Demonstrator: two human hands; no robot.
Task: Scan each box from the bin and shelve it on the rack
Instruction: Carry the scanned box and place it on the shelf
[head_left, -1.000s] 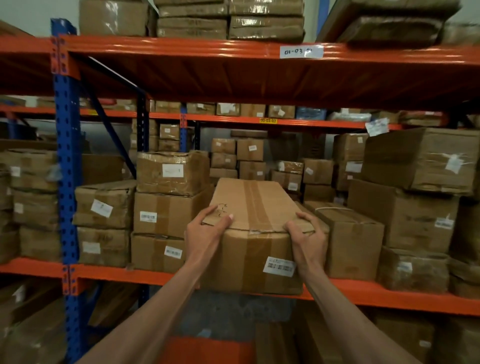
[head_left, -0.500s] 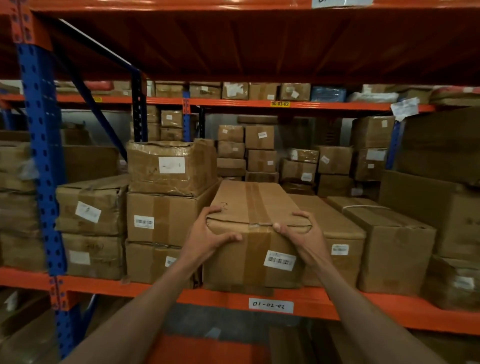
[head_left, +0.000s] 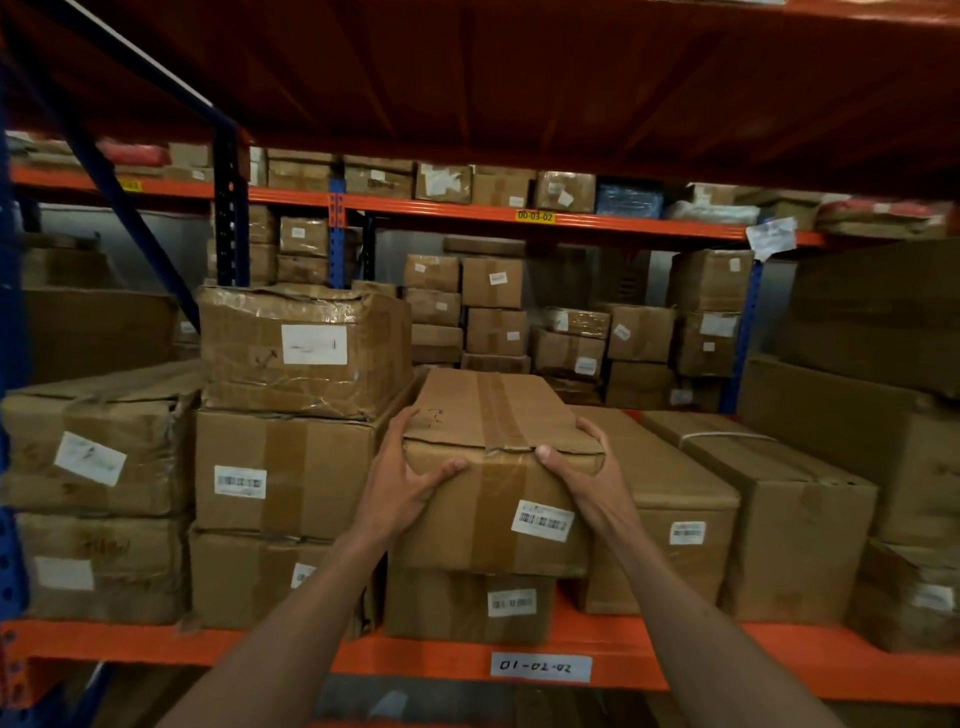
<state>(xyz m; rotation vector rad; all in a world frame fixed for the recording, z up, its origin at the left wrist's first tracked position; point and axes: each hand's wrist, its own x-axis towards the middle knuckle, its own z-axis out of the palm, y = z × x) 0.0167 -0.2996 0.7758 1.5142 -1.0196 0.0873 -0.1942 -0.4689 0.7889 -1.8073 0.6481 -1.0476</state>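
While the left hand (head_left: 402, 486) and right hand (head_left: 584, 475) clasp the box (head_left: 498, 467) at its near corners, its dented cardboard looks soft and bulky.

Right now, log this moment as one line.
step: shelving | box: atop lower box | left hand: grips box | right hand: grips box

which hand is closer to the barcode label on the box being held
Right. The right hand grips the held box at its upper right corner, just above the barcode label. The left hand grips the upper left corner, across the front face from it.
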